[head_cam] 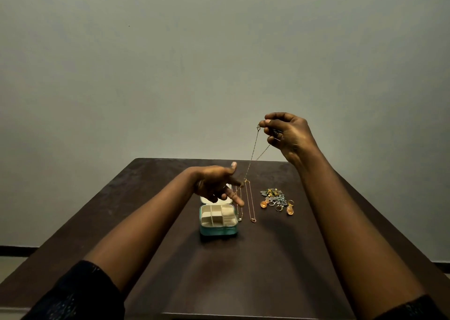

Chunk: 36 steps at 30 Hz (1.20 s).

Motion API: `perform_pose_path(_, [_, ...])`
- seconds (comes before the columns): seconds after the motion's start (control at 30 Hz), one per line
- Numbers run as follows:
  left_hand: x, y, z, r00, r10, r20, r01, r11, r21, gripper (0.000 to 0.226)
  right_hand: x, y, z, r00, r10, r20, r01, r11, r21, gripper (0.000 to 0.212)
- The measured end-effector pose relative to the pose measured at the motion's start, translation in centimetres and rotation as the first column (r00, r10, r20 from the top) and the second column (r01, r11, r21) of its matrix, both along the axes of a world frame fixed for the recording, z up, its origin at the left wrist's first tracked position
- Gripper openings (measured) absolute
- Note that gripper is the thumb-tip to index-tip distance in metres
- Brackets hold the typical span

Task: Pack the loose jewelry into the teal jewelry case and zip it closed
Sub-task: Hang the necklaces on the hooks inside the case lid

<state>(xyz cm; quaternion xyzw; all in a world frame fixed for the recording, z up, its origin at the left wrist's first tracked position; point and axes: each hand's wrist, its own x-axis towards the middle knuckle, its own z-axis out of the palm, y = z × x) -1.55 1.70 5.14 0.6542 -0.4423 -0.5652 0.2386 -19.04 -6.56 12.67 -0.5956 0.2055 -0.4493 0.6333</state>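
The teal jewelry case (218,232) lies open on the dark table, its cream compartments showing and its lid partly hidden behind my left hand. My right hand (283,134) is raised high and pinches the top of a thin gold chain (253,152) that hangs down toward the case. My left hand (218,185) hovers over the back of the case with fingers spread, touching the chain's lower end. Another gold necklace with a pendant (250,202) lies flat just right of the case. A pile of rings, earrings and brooches (277,199) sits further right.
The dark wooden table (219,271) stands against a plain grey wall (194,64). A second thin chain (239,205) lies along the case's right side. Dark sleeves cover both forearms near the bottom corners.
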Motion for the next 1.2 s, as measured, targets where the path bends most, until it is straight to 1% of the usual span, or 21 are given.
perform_pose_path(0.07, [0.5,0.1,-0.5,0.985,0.122,-0.126,-0.135,0.985,-0.106,0.071,0.0,0.2,0.2,1.000,0.004,-0.005,-0.004,1.000,-0.014,0.017])
perform_pose_path(0.1, [0.7,0.0,-0.8,0.963,0.179,-0.202,-0.212,0.965,-0.154,0.068,0.0,0.3,0.3,1.000,0.006,-0.012,-0.006,1.000,-0.023,0.017])
perform_pose_path(0.17, [1.2,-0.2,-1.3,0.884,0.248,-0.397,-0.356,0.907,-0.225,0.065,0.1,0.4,0.4,0.999,0.018,-0.031,-0.019,0.999,-0.040,0.016])
perform_pose_path(0.23, [1.5,-0.4,-1.7,0.770,0.242,-0.590,-0.465,0.847,-0.259,0.063,0.2,0.6,0.4,0.997,0.042,-0.059,-0.045,0.998,-0.054,0.015])
perform_pose_path(0.27, [1.5,-0.5,-1.7,0.723,0.221,-0.654,-0.499,0.822,-0.274,0.062,0.3,0.7,0.3,0.995,0.055,-0.082,-0.060,0.996,-0.063,0.015])
perform_pose_path(0.33, [1.3,-0.4,-1.8,0.677,0.172,-0.715,-0.517,0.803,-0.297,0.059,0.4,0.9,0.0,0.987,0.085,-0.136,-0.098,0.991,-0.094,0.013])
perform_pose_path(0.4, [1.1,-0.1,-1.6,0.686,0.122,-0.717,-0.477,0.820,-0.316,0.059,0.5,1.1,-0.2,0.976,0.113,-0.184,-0.138,0.982,-0.131,0.011])
perform_pose_path(0.47, [1.0,0.1,-1.4,0.721,0.085,-0.688,-0.409,0.853,-0.324,0.059,0.7,1.1,-0.3,0.965,0.125,-0.232,-0.165,0.973,-0.164,0.011])
perform_pose_path(0.6, [0.7,0.7,-0.5,0.809,0.027,-0.587,-0.262,0.911,-0.320,0.055,1.1,1.0,-0.7,0.948,0.120,-0.294,-0.184,0.962,-0.200,0.011])
perform_pose_path(0.7, [0.3,1.1,0.1,0.856,-0.006,-0.517,-0.192,0.925,-0.328,0.049,1.3,0.9,-1.1,0.944,0.116,-0.310,-0.182,0.964,-0.195,0.011])
perform_pose_path(0.8, [0.4,1.2,0.5,0.863,-0.023,-0.504,-0.173,0.925,-0.339,0.045,1.5,0.7,-1.6,0.944,0.105,-0.313,-0.169,0.968,-0.184,0.011])
perform_pose_path(1.0, [1.1,1.4,0.6,0.877,-0.082,-0.474,-0.105,0.929,-0.356,0.043,1.8,0.4,-3.2,0.961,0.057,-0.269,-0.095,0.987,-0.128,0.010])
perform_pose_path(1.2, [1.7,1.4,0.8,0.858,-0.102,-0.504,-0.091,0.934,-0.344,0.046,2.4,0.3,-5.6,0.933,0.145,-0.330,-0.150,0.989,0.012,0.012])
